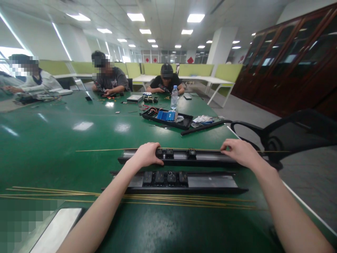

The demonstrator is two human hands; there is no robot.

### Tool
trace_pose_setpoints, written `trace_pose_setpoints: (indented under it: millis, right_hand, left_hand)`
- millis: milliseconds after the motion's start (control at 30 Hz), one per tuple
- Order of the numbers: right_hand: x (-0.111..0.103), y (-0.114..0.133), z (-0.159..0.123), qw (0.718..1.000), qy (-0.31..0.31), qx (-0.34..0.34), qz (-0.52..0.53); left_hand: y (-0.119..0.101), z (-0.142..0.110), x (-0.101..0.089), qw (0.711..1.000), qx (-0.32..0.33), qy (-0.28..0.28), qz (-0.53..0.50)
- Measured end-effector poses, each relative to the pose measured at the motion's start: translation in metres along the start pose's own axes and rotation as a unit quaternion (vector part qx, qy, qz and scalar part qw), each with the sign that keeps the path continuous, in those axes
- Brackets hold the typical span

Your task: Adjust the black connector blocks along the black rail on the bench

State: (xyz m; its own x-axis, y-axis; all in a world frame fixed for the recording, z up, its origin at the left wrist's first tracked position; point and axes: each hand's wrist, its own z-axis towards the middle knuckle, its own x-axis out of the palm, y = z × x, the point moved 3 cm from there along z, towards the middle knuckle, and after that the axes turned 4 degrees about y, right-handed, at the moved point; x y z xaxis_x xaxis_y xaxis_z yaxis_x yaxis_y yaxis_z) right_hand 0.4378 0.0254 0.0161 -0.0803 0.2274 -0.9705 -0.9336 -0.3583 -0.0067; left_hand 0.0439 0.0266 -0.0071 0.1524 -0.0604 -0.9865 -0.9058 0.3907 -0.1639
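A long black channel (210,156) with a grey metal bed lies across the green table, with several small black blocks (170,153) in it. My left hand (146,154) is closed across this channel, its thumb at the near wall and its fingers at the far wall beside a block. Along the far wall runs a thin brass rod (105,150) reaching past both ends. Near the channel's right end, my right hand (238,151) pinches the rod between thumb and fingers. Closer to me, a second black channel (213,182) holds a row of black blocks (159,178).
Several loose brass rods (184,200) lie in front of the channels. Beyond are a black tray (185,121) with a blue part, gloves (202,120), a black strip (200,128) and a water bottle (174,98). A chair (289,133) stands right; people sit opposite.
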Motion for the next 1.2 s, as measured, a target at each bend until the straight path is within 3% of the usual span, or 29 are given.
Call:
trace_pose_setpoints:
  millis: [367,567,733,833,900,967,1067,1200]
  right_hand:
    - [0.001,-0.056,-0.018,0.984,0.080,0.155,0.025]
    - [-0.001,-0.089,-0.032,0.972,0.067,0.223,0.045]
    - [0.001,-0.139,-0.061,0.932,0.076,0.349,0.061]
    - [-0.004,-0.157,-0.081,0.873,0.093,0.478,0.034]
    - [-0.011,-0.157,-0.088,0.831,0.089,0.549,0.005]
    - [-0.021,-0.149,-0.088,0.813,0.053,0.579,-0.021]
    - [-0.032,-0.136,-0.081,0.828,-0.013,0.560,-0.036]
    - [-0.032,-0.135,-0.078,0.845,-0.047,0.531,-0.029]
  left_hand:
    - [-0.001,0.000,0.000,1.000,0.002,-0.005,-0.008]
    - [0.000,0.000,0.000,1.000,-0.006,0.003,-0.007]
    - [-0.001,0.000,0.000,1.000,-0.005,0.002,-0.003]
    - [-0.002,-0.001,-0.001,1.000,-0.005,0.003,0.001]
    - [-0.002,-0.001,-0.001,1.000,-0.007,0.003,0.002]
    - [-0.002,-0.001,-0.001,1.000,-0.009,0.004,0.002]
    - [-0.001,-0.001,-0.001,1.000,-0.009,0.004,0.001]
    - [-0.001,0.000,-0.001,1.000,-0.008,0.007,-0.001]
